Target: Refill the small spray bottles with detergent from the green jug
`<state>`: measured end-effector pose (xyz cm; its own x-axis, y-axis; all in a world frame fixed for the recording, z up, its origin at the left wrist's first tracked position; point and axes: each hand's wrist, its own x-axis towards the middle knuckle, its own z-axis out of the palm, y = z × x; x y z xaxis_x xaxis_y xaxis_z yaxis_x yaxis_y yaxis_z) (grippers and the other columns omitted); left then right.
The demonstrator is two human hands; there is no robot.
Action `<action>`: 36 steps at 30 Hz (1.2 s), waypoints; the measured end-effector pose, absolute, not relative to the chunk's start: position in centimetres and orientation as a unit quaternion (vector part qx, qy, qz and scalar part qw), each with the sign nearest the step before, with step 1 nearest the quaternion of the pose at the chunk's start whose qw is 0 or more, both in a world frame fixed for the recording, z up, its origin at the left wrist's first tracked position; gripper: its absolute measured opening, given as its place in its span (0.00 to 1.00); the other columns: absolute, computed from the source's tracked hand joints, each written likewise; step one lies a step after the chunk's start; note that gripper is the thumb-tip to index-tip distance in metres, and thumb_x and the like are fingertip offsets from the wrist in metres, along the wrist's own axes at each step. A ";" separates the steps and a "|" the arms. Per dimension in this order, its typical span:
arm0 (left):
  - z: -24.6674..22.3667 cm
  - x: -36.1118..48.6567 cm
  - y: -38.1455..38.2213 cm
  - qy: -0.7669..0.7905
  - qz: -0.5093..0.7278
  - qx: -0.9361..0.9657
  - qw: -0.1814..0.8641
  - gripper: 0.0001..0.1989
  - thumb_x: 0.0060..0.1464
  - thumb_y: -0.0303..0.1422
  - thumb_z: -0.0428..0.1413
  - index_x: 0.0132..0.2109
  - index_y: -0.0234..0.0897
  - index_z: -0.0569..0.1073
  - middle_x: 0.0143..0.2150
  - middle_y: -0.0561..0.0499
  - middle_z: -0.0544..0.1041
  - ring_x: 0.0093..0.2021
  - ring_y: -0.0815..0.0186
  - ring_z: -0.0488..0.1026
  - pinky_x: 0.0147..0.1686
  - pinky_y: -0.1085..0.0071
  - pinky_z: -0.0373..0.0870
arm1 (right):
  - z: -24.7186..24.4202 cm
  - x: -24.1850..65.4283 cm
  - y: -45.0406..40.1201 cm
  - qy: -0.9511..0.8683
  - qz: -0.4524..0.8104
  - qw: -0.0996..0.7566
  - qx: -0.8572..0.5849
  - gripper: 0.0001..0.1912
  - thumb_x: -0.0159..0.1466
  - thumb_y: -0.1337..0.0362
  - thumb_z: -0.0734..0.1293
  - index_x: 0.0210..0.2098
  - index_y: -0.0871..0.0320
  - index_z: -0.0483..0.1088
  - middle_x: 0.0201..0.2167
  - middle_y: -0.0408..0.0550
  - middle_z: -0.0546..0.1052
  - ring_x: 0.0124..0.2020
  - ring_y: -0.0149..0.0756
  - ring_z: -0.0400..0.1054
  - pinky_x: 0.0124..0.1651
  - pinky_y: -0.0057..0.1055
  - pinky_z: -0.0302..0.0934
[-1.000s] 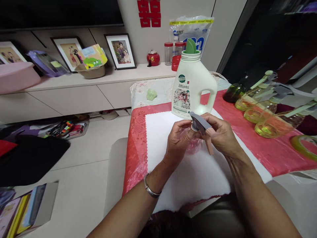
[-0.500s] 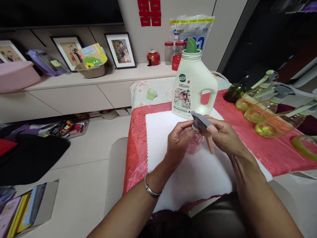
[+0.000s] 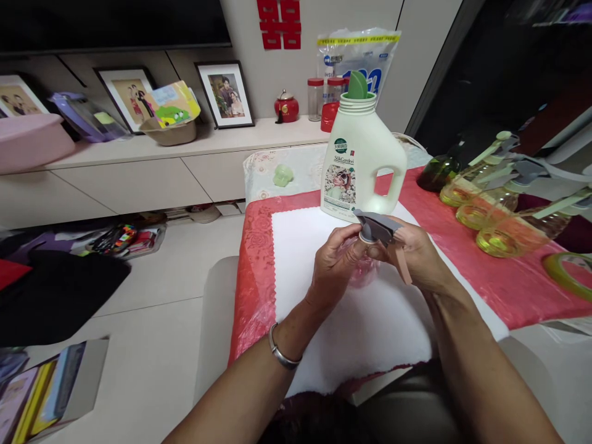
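A clear pinkish bottle stands on the white cloth, partly hidden by my fingers. My left hand is closed around its neck, thumb at the collar. On top sits a grey spray head with a pale pink trigger that points down to the right. My right hand grips the spray head from the right side. Just behind my hands is a large pale green detergent jug, its mouth open, with a green piece standing in it.
Several spray bottles with yellow liquid stand on the red table cover at the right, near a tape roll. A green cap-like object lies left of the jug. Picture frames line the cabinet behind.
The spray head has turned slightly on the bottle, its trigger now further right and its nozzle end a little lower. My right hand has shifted with it; my left hand keeps its hold.
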<state>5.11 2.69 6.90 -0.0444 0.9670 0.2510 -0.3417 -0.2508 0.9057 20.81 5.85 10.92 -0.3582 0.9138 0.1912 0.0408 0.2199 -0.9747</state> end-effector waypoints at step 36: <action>6.0 5.0 2.9 0.318 0.620 0.599 0.395 0.25 0.60 0.41 0.61 0.62 0.42 0.70 0.58 0.42 0.74 0.59 0.52 0.72 0.62 0.51 0.67 | 10.9 21.0 5.8 -0.704 0.386 0.469 -0.368 0.19 0.56 0.58 0.81 0.34 0.60 0.70 0.30 0.42 0.66 0.29 0.25 0.62 0.30 0.18 0.61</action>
